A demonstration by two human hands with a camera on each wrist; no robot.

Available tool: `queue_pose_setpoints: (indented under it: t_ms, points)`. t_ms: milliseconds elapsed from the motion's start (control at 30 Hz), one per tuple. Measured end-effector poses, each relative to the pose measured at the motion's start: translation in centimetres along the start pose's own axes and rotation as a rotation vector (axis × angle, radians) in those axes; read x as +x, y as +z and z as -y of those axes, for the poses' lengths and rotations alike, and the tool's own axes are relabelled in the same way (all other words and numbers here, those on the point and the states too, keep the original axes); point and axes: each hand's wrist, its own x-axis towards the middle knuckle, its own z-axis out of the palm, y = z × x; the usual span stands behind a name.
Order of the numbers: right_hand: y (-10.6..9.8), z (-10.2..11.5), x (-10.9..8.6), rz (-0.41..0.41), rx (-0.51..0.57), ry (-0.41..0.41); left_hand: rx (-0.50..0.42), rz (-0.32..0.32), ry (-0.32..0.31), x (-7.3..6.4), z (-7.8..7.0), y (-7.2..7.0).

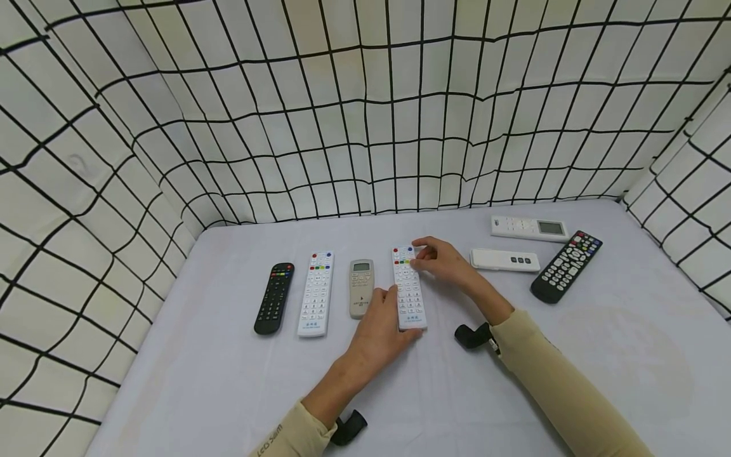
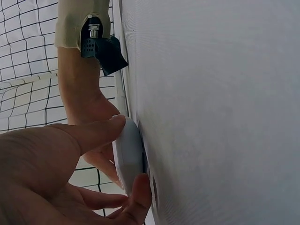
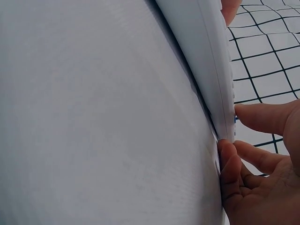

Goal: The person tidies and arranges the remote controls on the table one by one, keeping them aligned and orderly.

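A white remote control [image 1: 410, 297] with coloured buttons at its far end lies in the middle of the white table. My left hand [image 1: 374, 330] holds its near end, with the thumb along the left side and a finger at the bottom edge. In the left wrist view the thumb and fingertips [image 2: 141, 185] straddle the end of the remote [image 2: 128, 147]. At the far right corner my right hand [image 1: 445, 261] pinches the remote; the right wrist view has the thumb on the button side and curled fingers at its end. A beige remote [image 1: 361, 289] with a small screen lies just left.
Farther left are a second white remote [image 1: 315, 295] and a black remote [image 1: 274, 298]. To the right lie a white remote with a screen [image 1: 528, 228], a white remote with dark buttons [image 1: 504, 260] and a black remote [image 1: 566, 266]. Black netting [image 1: 365, 101] surrounds the table.
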Motion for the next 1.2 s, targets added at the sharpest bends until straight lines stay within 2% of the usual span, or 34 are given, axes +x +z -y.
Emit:
queue_pose_setpoints:
  t_ms: [267,433,600,733,1000,1200]
  points:
    - [-0.5,0.0,-0.5,0.003,0.046,0.01,0.015,-0.067,0.02,-0.1,-0.4,0.0]
    - [-1.1,-0.2,-1.2,-0.03,0.065,0.004,0.029,-0.113,0.028,0.2,-1.0,0.0]
    - [-2.0,-0.5,-1.9,-0.073,0.081,-0.004,0.076,-0.141,0.071,0.7,-1.5,0.1]
    - [-2.7,-0.9,-2.3,-0.114,0.075,-0.005,0.067,-0.141,0.109,1.1,-1.9,0.4]
    - [-4.1,-2.2,-3.7,-0.18,0.071,-0.028,-0.038,-0.101,0.154,1.5,-2.6,1.3]
    - [-5.5,-2.9,-4.8,-0.274,0.061,-0.054,-0.054,-0.073,0.176,2.0,-3.6,1.9]
